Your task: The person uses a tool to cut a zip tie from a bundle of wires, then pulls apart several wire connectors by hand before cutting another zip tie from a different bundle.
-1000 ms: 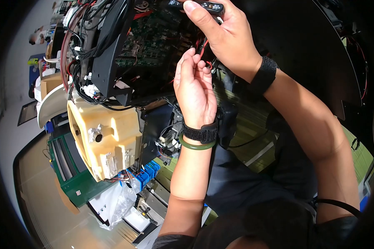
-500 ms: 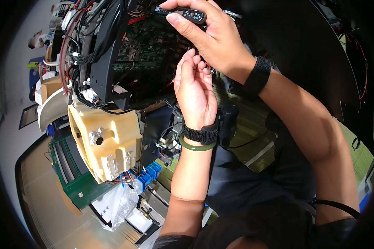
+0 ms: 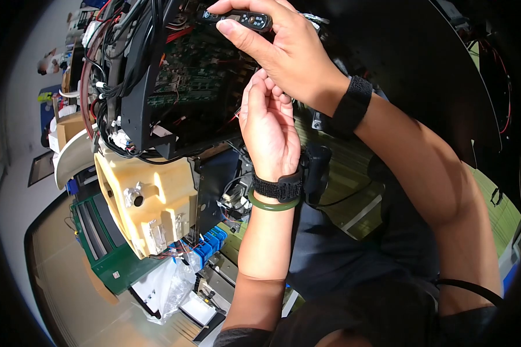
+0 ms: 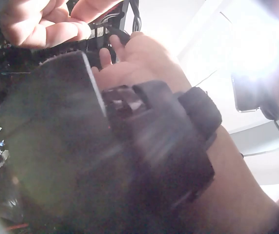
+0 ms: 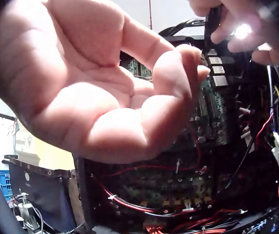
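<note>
My right hand point(image 3: 304, 61) grips a black bar-shaped handheld device point(image 3: 255, 21) with small buttons on its face, thumb along the near side. The device lies over the top of a green circuit board point(image 3: 185, 84) inside an open black housing point(image 3: 134, 118). Just below is my left hand point(image 3: 275, 133), palm up, fingers bent and tips gathered, overlapping the right hand's heel in the head view. I cannot tell whether anything is between those fingertips. In the right wrist view a hand point(image 5: 105, 117) with curled fingers fills the foreground, board and red wires point(image 5: 129, 202) behind it.
Bundles of black cables point(image 3: 147, 34) run along the housing's left side. Below sit a cream moulded casing point(image 3: 168, 191), a blue crate point(image 3: 208, 246) and a green machine point(image 3: 113, 263). A large dark panel point(image 3: 411, 52) stands at right. A person point(image 3: 51, 62) is far off at left.
My right hand has moved left and slightly down with the black device, farther over the circuit board. The left hand has stayed nearly in place.
</note>
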### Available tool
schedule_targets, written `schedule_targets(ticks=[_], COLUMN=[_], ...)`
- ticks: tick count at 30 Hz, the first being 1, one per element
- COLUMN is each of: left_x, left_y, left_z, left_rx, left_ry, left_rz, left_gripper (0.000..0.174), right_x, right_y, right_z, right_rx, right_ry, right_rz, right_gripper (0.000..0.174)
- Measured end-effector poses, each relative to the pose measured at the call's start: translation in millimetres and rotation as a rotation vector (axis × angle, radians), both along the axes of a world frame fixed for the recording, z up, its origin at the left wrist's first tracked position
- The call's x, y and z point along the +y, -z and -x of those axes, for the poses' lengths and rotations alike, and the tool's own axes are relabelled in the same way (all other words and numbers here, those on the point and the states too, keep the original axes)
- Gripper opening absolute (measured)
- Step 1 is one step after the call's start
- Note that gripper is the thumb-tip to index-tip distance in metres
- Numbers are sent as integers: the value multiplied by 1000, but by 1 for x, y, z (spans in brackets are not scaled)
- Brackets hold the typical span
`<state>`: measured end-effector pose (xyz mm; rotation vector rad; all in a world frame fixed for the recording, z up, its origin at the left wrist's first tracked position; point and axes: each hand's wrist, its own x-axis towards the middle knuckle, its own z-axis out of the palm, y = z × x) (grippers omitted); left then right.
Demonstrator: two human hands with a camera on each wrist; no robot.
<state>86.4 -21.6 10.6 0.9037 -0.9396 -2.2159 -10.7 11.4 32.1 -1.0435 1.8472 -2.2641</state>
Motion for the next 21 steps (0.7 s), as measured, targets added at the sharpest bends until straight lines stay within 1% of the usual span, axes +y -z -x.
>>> schedule_targets(ticks=[1, 6, 11, 16, 18, 19, 21], left_x=[0, 2, 3, 4, 5, 4, 1], left_y=[1, 2, 2, 0, -1, 1, 6], left_z=[0, 2, 4, 4, 5, 4, 2], left_rx=[-2, 17, -1, 9, 0, -1, 21], left_ry=[2, 16, 18, 59, 38, 38, 86], left_rz=[0, 29, -5, 2, -5, -5, 16], left_gripper=[21, 21, 20, 18, 17, 17, 26], right_x=[0, -1, -2, -7, -11, -16, -19], right_y=[0, 2, 3, 6, 13, 15, 19], right_z=[0, 1, 1, -1, -2, -3, -5], right_rx=[-44, -53, -66, -8, 104, 59, 59], right_ry=[-17, 5, -3, 80, 148, 110, 130], right_rz=[12, 45, 95, 160, 106, 170, 142], right_gripper=[20, 20, 20, 18, 24, 27, 26])
